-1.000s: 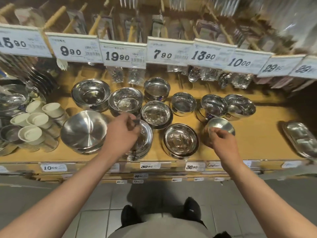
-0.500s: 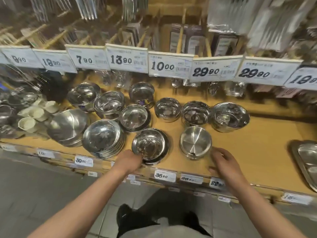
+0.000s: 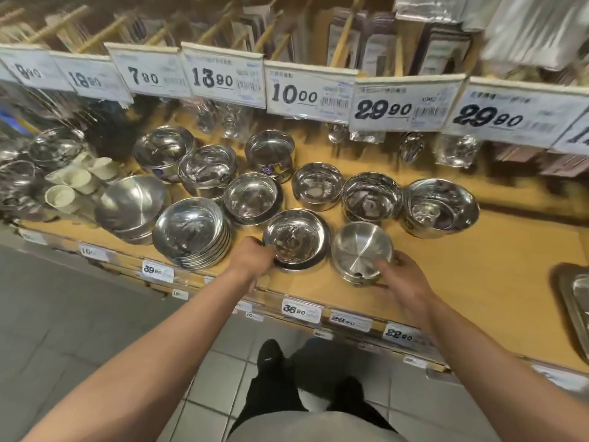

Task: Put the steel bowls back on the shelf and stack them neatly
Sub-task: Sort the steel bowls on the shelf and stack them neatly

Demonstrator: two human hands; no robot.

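Wooden, honey-coloured shop shelf (image 3: pixel 462 266) carries many shiny round steel bowls, under a row of white paper price cards (image 3: pixel 310 90) hanging from the upper rail.

Compared with half a second ago, both hands have moved forward onto the bowls. The left hand (image 3: pixel 251 258), which was then at the shelf's front edge, now grips the near-left rim of the polished, mirror-like steel bowl on a dark ring base (image 3: pixel 296 239); its fingers are curled over the rim. The right hand (image 3: pixel 400 282), which was lying free on the wood before, now holds the near-right side of the matte brushed steel bowl with fine radial lines (image 3: pixel 361 250), with the thumb on the rim and the fingers around the wall. This brushed bowl sits on top of another similar one, close to the front edge of the shelf.

Just left of the mirror-like bowl stands a stack of shallow, wide steel bowls (image 3: pixel 191 232), almost touching it. Behind it, deeper bowls stand in a close row. To the right of the brushed bowl the wood is bare up to a flat steel tray (image 3: pixel 573 301) at the frame's edge. Grey floor tiles (image 3: pixel 79 314) lie below the shelf.
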